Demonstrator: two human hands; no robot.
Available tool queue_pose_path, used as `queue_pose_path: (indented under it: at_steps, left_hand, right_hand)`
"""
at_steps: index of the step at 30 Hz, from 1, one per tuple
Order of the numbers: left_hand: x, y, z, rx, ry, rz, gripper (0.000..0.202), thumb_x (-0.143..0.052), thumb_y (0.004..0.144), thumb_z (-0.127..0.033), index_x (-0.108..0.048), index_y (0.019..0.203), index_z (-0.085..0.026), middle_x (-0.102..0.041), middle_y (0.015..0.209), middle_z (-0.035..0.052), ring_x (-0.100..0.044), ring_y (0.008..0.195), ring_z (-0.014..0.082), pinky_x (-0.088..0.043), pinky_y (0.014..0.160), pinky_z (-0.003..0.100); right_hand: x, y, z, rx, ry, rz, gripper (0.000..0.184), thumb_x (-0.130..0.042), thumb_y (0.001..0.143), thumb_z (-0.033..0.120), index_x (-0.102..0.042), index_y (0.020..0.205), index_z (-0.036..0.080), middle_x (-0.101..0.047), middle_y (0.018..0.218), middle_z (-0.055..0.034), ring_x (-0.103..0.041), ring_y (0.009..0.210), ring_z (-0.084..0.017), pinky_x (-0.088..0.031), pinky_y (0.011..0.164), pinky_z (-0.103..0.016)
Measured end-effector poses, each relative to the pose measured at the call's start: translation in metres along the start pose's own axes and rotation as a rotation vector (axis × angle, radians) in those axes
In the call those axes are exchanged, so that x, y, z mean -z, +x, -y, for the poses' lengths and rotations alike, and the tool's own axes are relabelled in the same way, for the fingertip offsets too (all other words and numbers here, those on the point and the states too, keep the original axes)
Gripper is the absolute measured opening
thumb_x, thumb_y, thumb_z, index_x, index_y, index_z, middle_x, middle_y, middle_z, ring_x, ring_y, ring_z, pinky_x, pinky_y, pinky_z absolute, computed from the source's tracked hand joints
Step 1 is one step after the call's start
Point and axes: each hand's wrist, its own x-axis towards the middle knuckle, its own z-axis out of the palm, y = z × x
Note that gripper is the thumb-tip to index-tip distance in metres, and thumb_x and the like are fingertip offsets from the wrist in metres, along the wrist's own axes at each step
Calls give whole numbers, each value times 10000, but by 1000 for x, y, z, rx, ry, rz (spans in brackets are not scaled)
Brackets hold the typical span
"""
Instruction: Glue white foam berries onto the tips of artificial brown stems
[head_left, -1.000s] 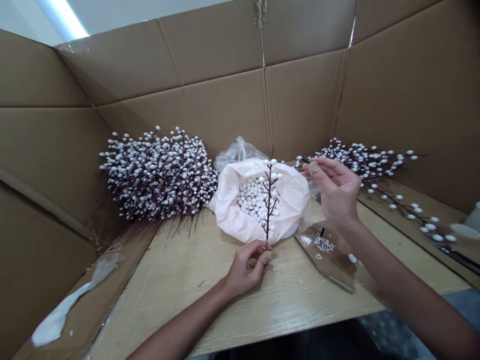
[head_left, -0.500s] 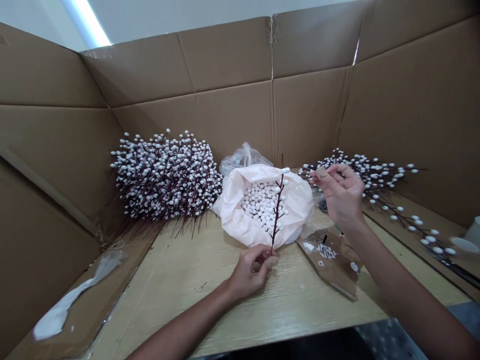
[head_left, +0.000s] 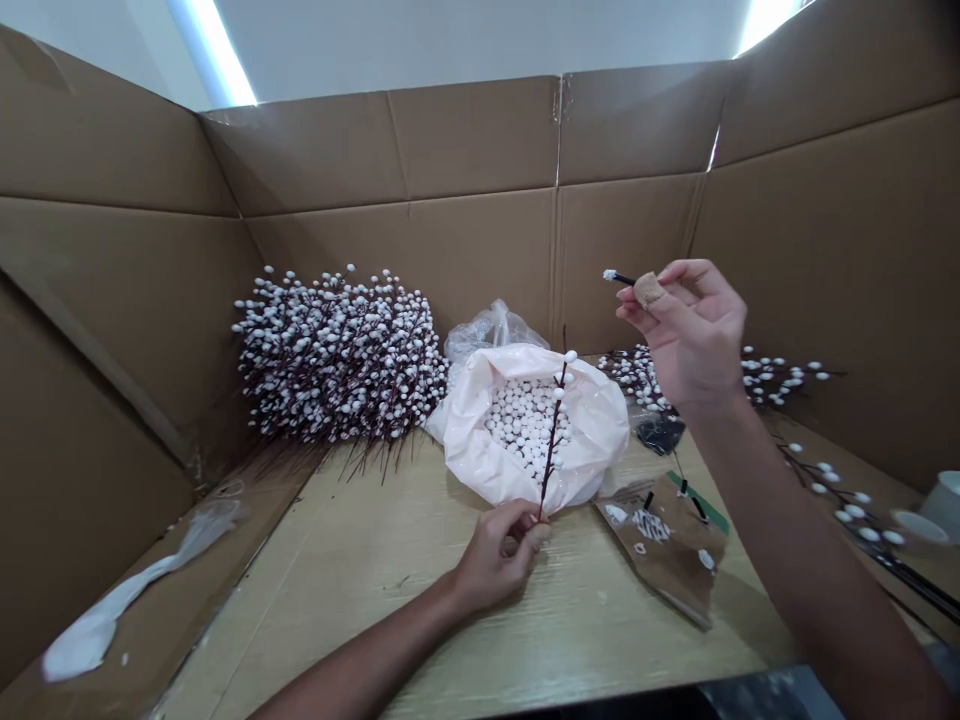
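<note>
Left hand (head_left: 499, 550) pinching berry stem (head_left: 553, 440), right hand (head_left: 694, 335) pinching black twig (head_left: 619, 278).
Stem stands near upright, its tip over the pink bag (head_left: 600, 420) of white berries (head_left: 525, 420); twig is up and right of the bag. Branch pile (head_left: 337, 355) sits left of the bag, torn card (head_left: 675, 550) front right. Risk: twig could slip from the taped thumb (head_left: 649, 290); stem could snag on the bag and shed berries.
</note>
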Motion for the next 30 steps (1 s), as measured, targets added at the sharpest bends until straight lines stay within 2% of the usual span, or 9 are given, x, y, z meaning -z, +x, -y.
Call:
queue_pose_path:
  at_steps: [4, 8, 17, 23, 30]
  left_hand:
    - [1, 0, 3, -7, 17, 7, 135, -519, 873, -240, -581, 827, -130, -535, 682, 14, -499, 625, 111, -415, 588, 204]
    - [2, 0, 3, -11, 22, 7, 138, -517, 875, -242, -581, 829, -128, -538, 688, 18, -506, 634, 114, -418, 595, 205]
    - [2, -1, 1, -4, 26, 6, 138, -511, 879, -235, -591, 856, -125, -552, 701, 25, -519, 638, 116, -423, 587, 199]
    - [1, -2, 2, 8, 16, 9, 152, -505, 883, -246, -592, 866, -123, -553, 702, 30, -519, 636, 119, -421, 555, 190]
    - [2, -1, -1, -23, 30, 2, 137, -506, 881, -231, -589, 857, -124, -547, 684, 17, -516, 624, 111, -428, 601, 201]
  right_hand:
    - [-7, -1, 0, -18, -71, 41, 161, -751, 701, 253, -660, 833, 240, -665, 717, 16, -668, 709, -145, -583, 695, -301]
    - [-7, -3, -3, -7, -181, 103, 117, -749, 707, 242, -695, 803, 202, -695, 742, -14, -678, 696, -159, -593, 677, -318]
    - [-7, -2, -1, 16, -380, 177, 58, -727, 694, 180, -687, 735, 175, -679, 710, -22, -648, 653, -141, -578, 641, -292]
    - [-6, -3, -2, 21, -406, 200, 47, -708, 708, 174, -679, 745, 172, -675, 714, -24, -640, 647, -136, -569, 635, -287]
    - [-5, -2, -3, 25, -439, 200, 52, -705, 711, 183, -671, 750, 174, -674, 726, -29, -643, 664, -145, -567, 646, -296]
